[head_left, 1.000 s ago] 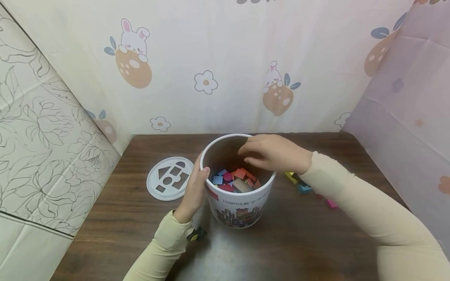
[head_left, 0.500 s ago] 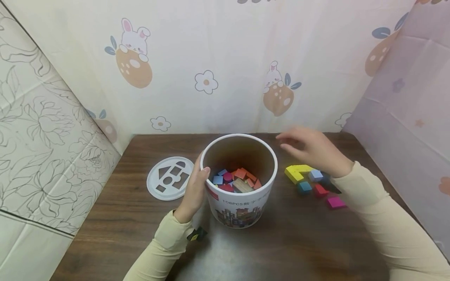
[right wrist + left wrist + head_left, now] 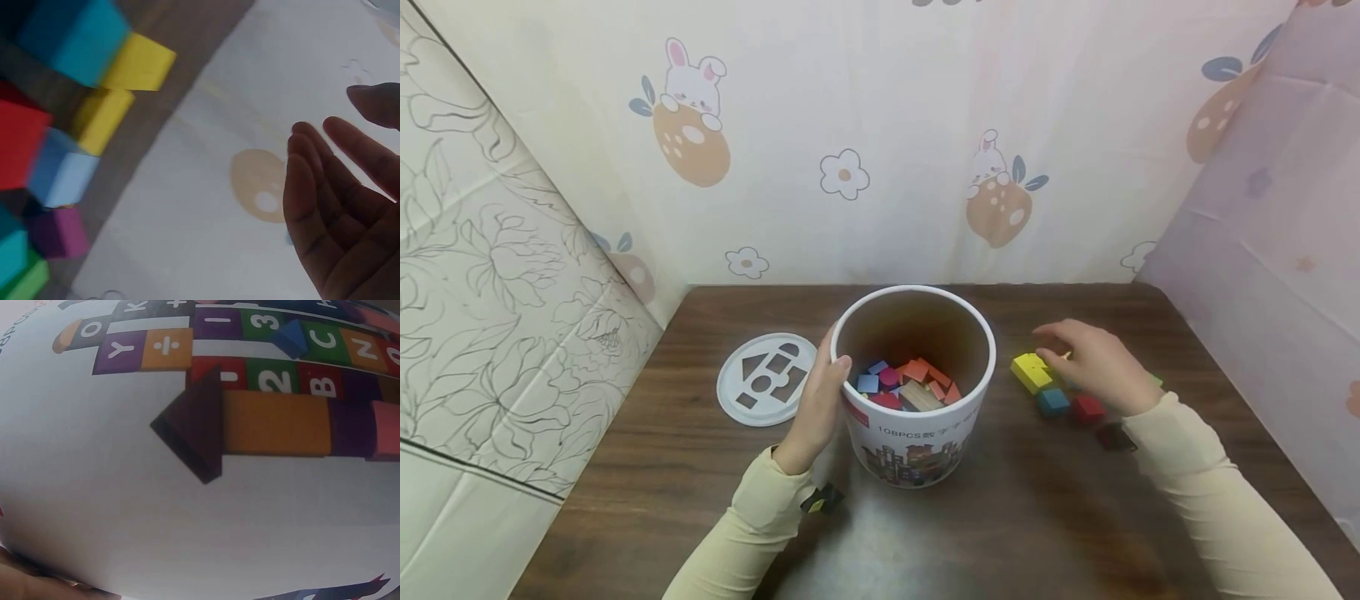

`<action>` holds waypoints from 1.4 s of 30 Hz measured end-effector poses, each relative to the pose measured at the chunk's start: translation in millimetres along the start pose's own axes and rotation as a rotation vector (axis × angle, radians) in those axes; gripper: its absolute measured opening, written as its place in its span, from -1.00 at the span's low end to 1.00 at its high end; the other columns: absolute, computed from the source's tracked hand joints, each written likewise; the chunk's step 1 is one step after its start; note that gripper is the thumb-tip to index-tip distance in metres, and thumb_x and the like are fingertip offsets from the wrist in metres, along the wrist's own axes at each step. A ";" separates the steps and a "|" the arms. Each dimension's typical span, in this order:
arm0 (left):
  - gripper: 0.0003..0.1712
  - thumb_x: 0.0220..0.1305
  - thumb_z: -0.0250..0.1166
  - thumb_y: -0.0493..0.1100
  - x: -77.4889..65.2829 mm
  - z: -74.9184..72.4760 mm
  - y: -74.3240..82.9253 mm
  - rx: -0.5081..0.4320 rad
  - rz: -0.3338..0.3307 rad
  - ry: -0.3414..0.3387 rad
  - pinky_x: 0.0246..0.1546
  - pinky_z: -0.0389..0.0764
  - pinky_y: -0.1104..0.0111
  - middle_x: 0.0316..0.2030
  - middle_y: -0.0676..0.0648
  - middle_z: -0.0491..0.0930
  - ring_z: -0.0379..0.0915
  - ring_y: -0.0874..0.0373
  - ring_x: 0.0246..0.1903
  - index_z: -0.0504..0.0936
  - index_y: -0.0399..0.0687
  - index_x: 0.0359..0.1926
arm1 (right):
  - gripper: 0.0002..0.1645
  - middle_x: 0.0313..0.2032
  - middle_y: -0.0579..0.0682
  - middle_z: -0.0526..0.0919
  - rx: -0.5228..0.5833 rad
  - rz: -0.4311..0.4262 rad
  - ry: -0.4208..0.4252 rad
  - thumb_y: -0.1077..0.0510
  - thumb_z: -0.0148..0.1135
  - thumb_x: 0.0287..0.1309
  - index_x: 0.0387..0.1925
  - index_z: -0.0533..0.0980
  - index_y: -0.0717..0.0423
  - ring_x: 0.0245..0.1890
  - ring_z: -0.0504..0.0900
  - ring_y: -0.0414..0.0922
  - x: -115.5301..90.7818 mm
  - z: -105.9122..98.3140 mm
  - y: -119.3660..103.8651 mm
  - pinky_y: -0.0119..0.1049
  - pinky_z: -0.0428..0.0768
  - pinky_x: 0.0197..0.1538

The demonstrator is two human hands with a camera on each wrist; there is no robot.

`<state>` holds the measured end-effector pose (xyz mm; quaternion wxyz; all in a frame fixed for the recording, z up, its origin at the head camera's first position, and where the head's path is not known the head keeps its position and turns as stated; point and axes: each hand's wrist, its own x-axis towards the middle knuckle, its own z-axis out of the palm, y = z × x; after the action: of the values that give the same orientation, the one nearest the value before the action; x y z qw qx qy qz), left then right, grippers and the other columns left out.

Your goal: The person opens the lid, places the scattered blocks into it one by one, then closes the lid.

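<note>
A white bucket (image 3: 910, 450) with printed toy blocks stands upright on the table. Inside lie colourful blocks and a plain wooden block (image 3: 919, 397). My left hand (image 3: 815, 412) grips the bucket's left side, thumb at the rim; part of that hand shows at the lower left of the left wrist view. To the right, my right hand (image 3: 1099, 367) hovers over loose blocks, holding nothing, fingers slightly bent and thumb apart. Near it are a yellow block (image 3: 1032, 372), a teal block (image 3: 1054, 402) and a red block (image 3: 1088, 408). A light blue block (image 3: 73, 178) and a purple block (image 3: 59, 232) show in the right wrist view.
Left of the bucket lies a round white lid (image 3: 727, 393) with shaped cutouts. The dark wooden table (image 3: 985, 525) meets a patterned curtain (image 3: 895, 92) at the back, with more covered walls at both sides. A small black item (image 3: 822, 500) sits by the left cuff.
My right hand has moved from over the bucket's rim rightward and down to the loose blocks. The left hand keeps its grip on the bucket. The head view has shifted slightly.
</note>
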<state>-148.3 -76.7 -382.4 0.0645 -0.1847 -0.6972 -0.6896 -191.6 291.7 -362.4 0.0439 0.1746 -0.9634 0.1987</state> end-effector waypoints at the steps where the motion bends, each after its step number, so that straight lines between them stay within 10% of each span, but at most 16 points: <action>1: -0.28 0.37 -0.09 0.00 0.2 -0.1 -0.2 -0.001 0.001 -0.002 0.44 0.10 -0.15 0.46 -0.09 0.11 0.04 -0.08 0.43 0.03 0.06 0.52 | -0.55 -0.02 0.22 0.65 -0.008 0.009 -0.005 0.08 0.25 0.23 0.09 0.53 0.23 -0.15 0.66 0.10 -1.4 4.1 2.2 0.14 0.64 -0.08; 18: -0.30 0.37 -0.12 -0.06 0.4 -0.2 -2.6 -0.004 0.009 -0.008 0.43 0.12 -0.16 0.45 -0.09 0.12 0.05 -0.09 0.43 0.03 0.07 0.51 | -0.69 -0.49 -0.01 0.62 -0.181 0.083 -0.108 0.07 0.41 0.01 -0.31 0.59 0.24 -0.53 0.47 -0.12 -15.2 52.6 25.6 -0.04 0.58 -0.36; 42: -0.28 0.36 -0.07 0.02 -0.6 0.2 -1.7 -0.005 -0.002 0.001 0.39 0.17 -0.20 0.44 -0.07 0.14 0.07 -0.11 0.41 0.03 0.09 0.51 | -0.78 -0.65 -0.06 0.39 -0.147 0.134 -0.100 0.23 0.28 0.03 -0.63 0.45 0.13 -0.60 0.32 -0.12 -17.9 54.7 23.5 -0.26 0.34 -0.50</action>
<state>-148.4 -76.6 -384.3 0.0635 -0.1840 -0.6956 -0.6915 -184.0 295.8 -423.9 -0.0051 0.1157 -0.9859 0.1210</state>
